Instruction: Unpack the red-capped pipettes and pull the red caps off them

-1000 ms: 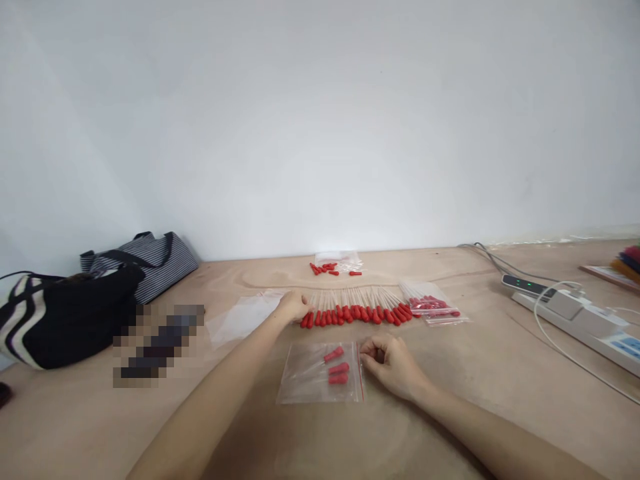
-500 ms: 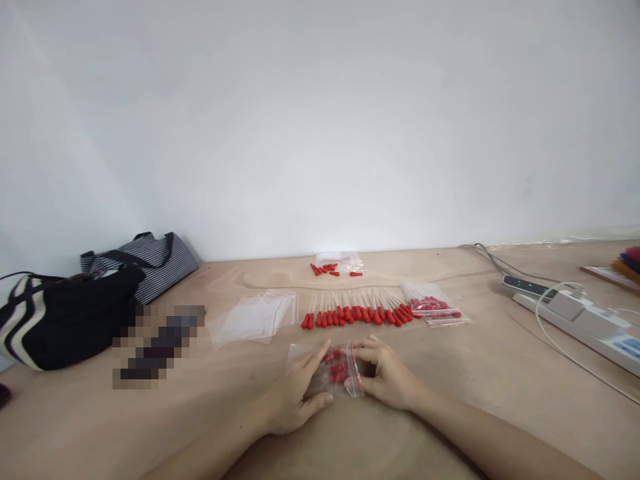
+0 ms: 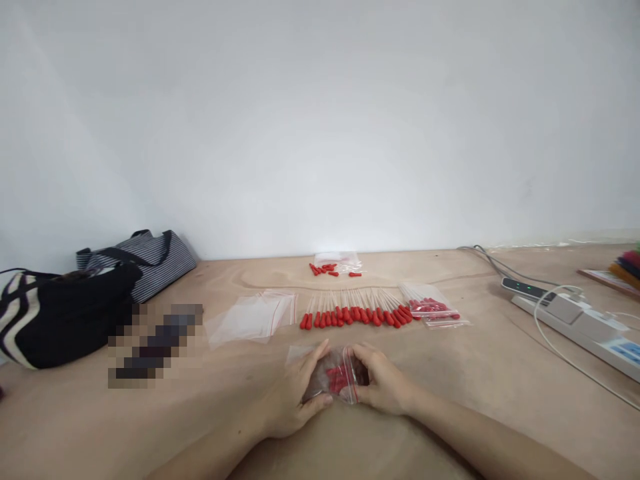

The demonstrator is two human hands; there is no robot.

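One clear bag (image 3: 319, 377) — red pieces (image 3: 338, 380) inside — sits between both hands (image 3: 286, 400).

Left hand (image 3: 290, 398) and right hand (image 3: 384, 380) bare. Left forearm (image 3: 215, 445) bare, slender, one small spot (image 3: 239, 432) near the hand. Right forearm (image 3: 470, 437) bare, slender, tapering handward.

No readable text, blue label (image 3: 628, 351) on the white power strip (image 3: 597, 345) too small to make out

Zip bag (image 3: 323, 377): glossy clr plast.; tabletop (image 3: 500, 373): matt wd.; tote (image 3: 175, 259): cloth.
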